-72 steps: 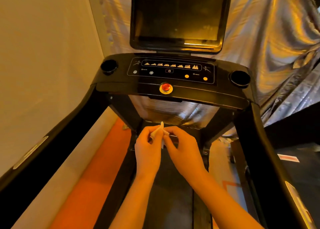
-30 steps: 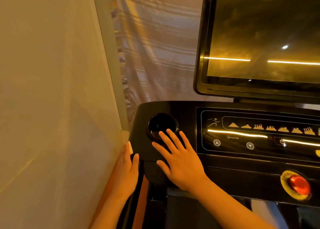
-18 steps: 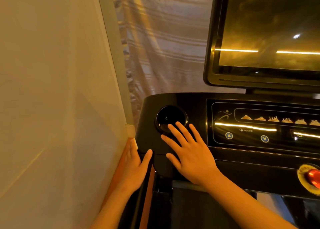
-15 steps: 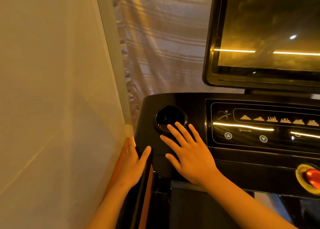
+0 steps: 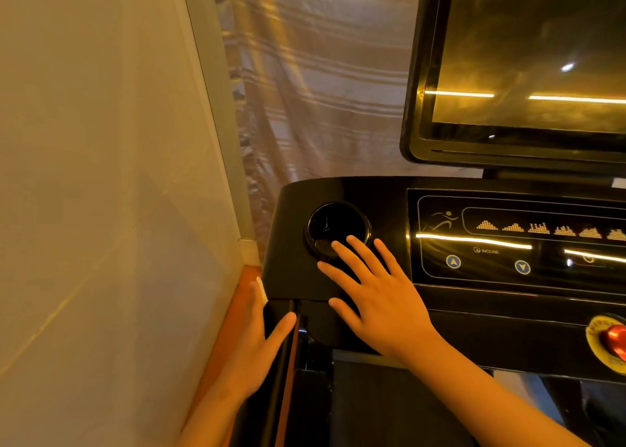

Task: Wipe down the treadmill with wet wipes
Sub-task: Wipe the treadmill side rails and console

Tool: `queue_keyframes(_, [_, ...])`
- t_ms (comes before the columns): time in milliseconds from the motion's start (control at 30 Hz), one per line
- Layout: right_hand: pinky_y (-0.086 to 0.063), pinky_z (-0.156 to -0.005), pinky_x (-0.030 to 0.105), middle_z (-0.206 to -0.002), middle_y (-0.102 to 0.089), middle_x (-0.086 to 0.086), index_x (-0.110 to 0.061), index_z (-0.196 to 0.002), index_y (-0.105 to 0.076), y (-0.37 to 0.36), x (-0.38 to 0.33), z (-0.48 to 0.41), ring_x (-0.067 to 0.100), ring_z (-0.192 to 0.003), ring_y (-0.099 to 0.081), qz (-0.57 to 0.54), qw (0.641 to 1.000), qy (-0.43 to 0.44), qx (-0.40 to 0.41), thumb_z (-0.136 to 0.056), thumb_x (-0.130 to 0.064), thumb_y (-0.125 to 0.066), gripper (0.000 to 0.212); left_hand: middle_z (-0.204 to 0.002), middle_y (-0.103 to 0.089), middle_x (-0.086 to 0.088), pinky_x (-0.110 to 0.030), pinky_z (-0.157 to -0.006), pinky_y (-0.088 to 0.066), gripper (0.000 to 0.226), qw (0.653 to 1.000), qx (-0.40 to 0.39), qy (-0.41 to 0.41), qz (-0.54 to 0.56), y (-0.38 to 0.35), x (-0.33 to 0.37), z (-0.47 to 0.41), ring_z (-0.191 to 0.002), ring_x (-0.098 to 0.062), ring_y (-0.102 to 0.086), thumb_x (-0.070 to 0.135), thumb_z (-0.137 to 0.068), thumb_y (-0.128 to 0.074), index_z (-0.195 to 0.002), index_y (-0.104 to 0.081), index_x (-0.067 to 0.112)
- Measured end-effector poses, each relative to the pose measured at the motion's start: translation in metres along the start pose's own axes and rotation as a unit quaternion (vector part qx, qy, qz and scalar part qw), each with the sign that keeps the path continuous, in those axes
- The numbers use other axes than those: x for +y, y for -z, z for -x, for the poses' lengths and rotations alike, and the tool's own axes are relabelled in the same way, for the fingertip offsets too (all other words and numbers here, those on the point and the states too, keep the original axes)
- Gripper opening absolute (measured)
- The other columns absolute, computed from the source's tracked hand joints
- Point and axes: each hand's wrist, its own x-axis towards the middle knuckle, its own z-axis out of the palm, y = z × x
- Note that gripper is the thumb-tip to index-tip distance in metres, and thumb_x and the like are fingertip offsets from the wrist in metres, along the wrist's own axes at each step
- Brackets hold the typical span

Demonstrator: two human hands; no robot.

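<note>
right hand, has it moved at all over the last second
No. The right hand lies flat on the console with its fingertips at the cup holder's near rim, just as a second ago.

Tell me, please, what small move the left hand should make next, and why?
Probably draw the left hand back along the handrail, pressing the wipe to its outer side. The wipe's edge shows at the fingertips where the rail meets the console, and the right hand lies flat on it.
</note>
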Motion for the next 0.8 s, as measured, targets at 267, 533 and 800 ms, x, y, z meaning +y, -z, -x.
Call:
queue_keyframes(267, [-0.013,-0.116,0.050,-0.159,-0.027,0.002,-0.036,-0.149,-0.031,0.000,-0.001,0.000,0.024,-0.149,-0.014,0.004,1.000,-0.001,-0.008,-0.098,-0.056,-0.028,0.054,-0.160,-0.014,0.021,-0.045,-0.121,-0.020,0.086,0.998,0.015,-0.067,0.003,0.012,0.001,-0.046,-0.147,-0.003,-0.016,0.087,-0.077,-0.037,-0.148,-0.002,0.056])
queue_keyframes(533, [-0.013,-0.116,0.050,-0.158,-0.027,0.001,-0.036,-0.149,-0.032,0.000,-0.001,0.000,0.024,-0.149,-0.014,0.001,1.000,-0.003,-0.007,-0.098,-0.056,-0.029,0.054,-0.151,-0.012,0.029,-0.033,-0.122,-0.011,0.072,0.997,0.011,-0.026,0.075,0.006,-0.004,0.000,-0.143,0.005,-0.011,0.070,-0.078,-0.042,-0.139,-0.008,0.053])
queue_keyframes(800, [-0.011,-0.117,0.049,-0.158,-0.028,0.001,-0.036,-0.148,-0.032,0.002,-0.002,-0.001,0.023,-0.149,-0.014,-0.005,1.000,-0.006,-0.008,-0.098,-0.056,-0.030,0.054,-0.158,0.007,0.028,-0.034,-0.123,-0.002,0.100,0.993,-0.011,-0.111,-0.037,0.011,0.016,-0.032,-0.144,0.010,0.006,0.093,-0.071,-0.023,-0.153,0.000,0.040])
